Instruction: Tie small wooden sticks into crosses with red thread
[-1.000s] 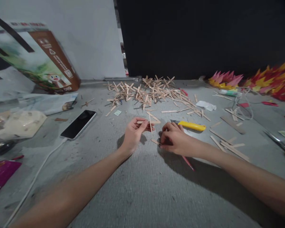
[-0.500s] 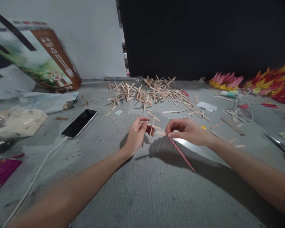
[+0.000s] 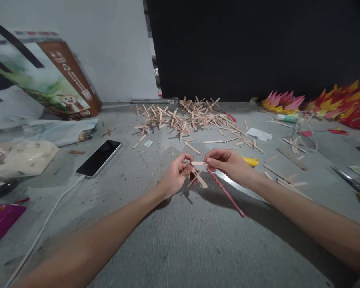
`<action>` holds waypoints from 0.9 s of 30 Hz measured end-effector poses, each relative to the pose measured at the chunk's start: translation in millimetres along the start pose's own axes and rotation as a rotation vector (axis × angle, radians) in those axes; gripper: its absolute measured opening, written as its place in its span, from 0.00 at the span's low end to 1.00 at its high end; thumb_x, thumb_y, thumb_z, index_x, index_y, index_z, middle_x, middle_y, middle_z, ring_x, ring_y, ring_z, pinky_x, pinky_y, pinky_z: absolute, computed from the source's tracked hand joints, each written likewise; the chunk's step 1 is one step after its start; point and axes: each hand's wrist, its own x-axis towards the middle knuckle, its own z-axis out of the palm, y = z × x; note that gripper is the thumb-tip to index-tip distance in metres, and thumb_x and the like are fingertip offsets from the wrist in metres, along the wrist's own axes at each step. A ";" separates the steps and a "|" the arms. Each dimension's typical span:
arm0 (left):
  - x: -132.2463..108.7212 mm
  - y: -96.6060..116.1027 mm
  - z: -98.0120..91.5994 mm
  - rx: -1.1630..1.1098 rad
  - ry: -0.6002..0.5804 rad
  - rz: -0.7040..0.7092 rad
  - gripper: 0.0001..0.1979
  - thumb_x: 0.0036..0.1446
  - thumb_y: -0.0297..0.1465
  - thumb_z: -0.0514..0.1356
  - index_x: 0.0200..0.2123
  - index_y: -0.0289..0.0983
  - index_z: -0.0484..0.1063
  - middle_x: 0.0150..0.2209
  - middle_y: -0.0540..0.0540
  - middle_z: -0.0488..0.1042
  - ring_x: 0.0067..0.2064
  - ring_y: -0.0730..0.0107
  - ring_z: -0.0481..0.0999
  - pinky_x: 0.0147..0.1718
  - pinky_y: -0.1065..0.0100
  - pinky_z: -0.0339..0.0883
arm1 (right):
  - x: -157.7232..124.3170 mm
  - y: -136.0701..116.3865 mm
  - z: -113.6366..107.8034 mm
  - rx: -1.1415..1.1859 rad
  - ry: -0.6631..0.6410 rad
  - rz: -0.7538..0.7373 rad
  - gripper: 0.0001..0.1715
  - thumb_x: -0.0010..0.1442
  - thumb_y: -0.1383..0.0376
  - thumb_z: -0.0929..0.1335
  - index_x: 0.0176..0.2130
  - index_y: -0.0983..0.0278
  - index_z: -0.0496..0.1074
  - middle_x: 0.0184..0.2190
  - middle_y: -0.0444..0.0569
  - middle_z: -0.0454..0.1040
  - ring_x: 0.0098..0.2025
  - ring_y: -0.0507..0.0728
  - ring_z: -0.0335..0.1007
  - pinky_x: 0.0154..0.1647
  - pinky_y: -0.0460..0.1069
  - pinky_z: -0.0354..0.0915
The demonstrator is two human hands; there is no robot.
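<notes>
My left hand (image 3: 175, 177) is closed on a small cross of wooden sticks (image 3: 199, 177), held just above the grey tabletop. My right hand (image 3: 228, 163) pinches a short wooden stick (image 3: 198, 163) and lays its end against that cross. A thin red rod (image 3: 226, 193) runs from under my right hand toward me. Behind my right hand lies a yellow utility knife (image 3: 251, 161), mostly hidden. A large pile of glued wooden stick crosses (image 3: 186, 116) sits farther back.
A black phone (image 3: 99, 157) with a white cable lies to the left. A tilted carton (image 3: 48, 72) and plastic bags stand at far left. Loose sticks (image 3: 288, 182), a white paper scrap (image 3: 259, 134) and coloured paper flames (image 3: 333, 104) are to the right. Scissors (image 3: 351, 180) lie at the right edge.
My right hand lifted a short stick off the table and brought it left to the cross in my left hand. My left hand turned the cross and lowered slightly.
</notes>
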 end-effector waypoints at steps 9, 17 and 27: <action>0.1 0.0 0.8 -0.034 0.028 0.023 0.22 0.62 0.49 0.68 0.39 0.40 0.64 0.26 0.52 0.74 0.25 0.72 0.74 0.27 0.71 0.65 | -1.4 -0.5 4.8 0.161 -0.017 0.036 0.18 0.58 0.52 0.80 0.37 0.63 0.81 0.26 0.42 0.70 0.29 0.50 0.61 0.33 0.49 0.57; -1.1 2.2 -1.0 -0.039 0.045 0.037 0.21 0.62 0.48 0.68 0.38 0.40 0.64 0.26 0.52 0.74 0.25 0.72 0.74 0.27 0.70 0.64 | -2.3 -0.2 4.9 0.211 -0.035 0.032 0.19 0.57 0.52 0.81 0.37 0.63 0.80 0.26 0.42 0.70 0.29 0.50 0.60 0.32 0.49 0.57; -0.8 0.0 -1.7 -0.048 0.029 0.050 0.19 0.64 0.45 0.68 0.39 0.39 0.65 0.27 0.53 0.73 0.26 0.73 0.74 0.28 0.70 0.66 | -3.0 2.1 5.2 0.087 -0.015 -0.013 0.20 0.60 0.50 0.79 0.38 0.63 0.81 0.25 0.42 0.69 0.29 0.51 0.60 0.32 0.49 0.55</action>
